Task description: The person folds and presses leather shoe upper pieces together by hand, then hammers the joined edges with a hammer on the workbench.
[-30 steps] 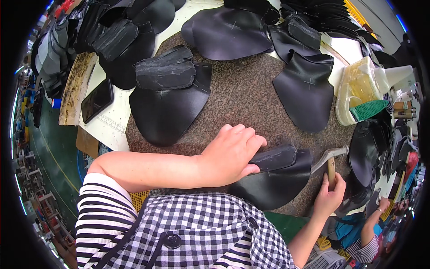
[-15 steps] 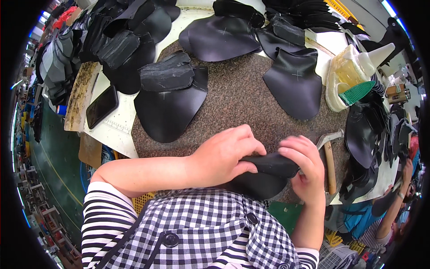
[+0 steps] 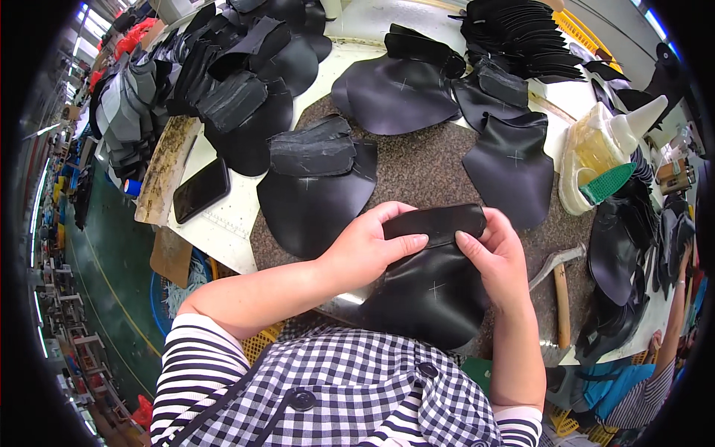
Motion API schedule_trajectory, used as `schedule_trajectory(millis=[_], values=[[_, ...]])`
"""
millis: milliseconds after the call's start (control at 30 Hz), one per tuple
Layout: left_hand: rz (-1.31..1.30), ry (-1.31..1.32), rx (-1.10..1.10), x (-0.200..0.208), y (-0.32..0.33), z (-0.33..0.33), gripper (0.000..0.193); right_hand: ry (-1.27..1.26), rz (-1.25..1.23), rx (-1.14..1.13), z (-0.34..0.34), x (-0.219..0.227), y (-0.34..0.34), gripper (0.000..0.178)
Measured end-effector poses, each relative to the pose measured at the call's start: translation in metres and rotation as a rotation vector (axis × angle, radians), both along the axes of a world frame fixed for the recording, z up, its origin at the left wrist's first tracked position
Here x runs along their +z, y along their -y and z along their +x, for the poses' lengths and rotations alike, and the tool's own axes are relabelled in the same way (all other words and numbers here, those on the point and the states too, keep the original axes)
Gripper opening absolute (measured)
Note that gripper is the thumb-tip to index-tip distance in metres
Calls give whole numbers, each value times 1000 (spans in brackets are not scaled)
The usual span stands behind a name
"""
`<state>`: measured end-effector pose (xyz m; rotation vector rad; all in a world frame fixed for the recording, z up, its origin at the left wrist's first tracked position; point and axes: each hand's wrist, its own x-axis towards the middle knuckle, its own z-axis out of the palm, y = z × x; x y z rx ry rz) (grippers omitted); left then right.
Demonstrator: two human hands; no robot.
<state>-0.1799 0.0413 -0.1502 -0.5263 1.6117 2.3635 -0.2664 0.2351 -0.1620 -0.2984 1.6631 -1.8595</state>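
A black leather piece (image 3: 428,302) with a small pale cross mark lies at the table's near edge, its top band folded over and lifted toward me. My left hand (image 3: 376,242) is closed on the left end of the band, thumb in front and fingers behind it. My right hand (image 3: 495,257) pinches the right end the same way; its thumb presses near the fold. Beyond my left hand lies another black leather piece (image 3: 316,201) with a layered, rough-looking band. A third piece (image 3: 514,164), also cross-marked, is farther right on the stone slab (image 3: 417,167).
Right of my right hand lies a hammer (image 3: 562,298) with a wooden handle. A glue bottle (image 3: 596,156) and a green scraper-like piece (image 3: 607,183) stand behind it. A phone (image 3: 202,191) rests at left; stacked leather pieces (image 3: 521,37) line the back. At far right a co-worker's arm (image 3: 674,305) shows.
My hands have spread apart along the band and turned it up, so its flat face and the cross mark below now show. The whole view has shifted slightly.
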Motion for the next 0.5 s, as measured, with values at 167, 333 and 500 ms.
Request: schedule_trajectory(millis=[167,333,500], values=[[92,54,187,-17,-1,-10,42,-286,-103,-147,3,-4,10,69],[-575,-523,35,-15,-1,-7,48,-809,184,-88,-6,-17,1,25],[-968,-403,-190,-4,-2,-12,41,-601,163,-27,-12,-15,-5,33]])
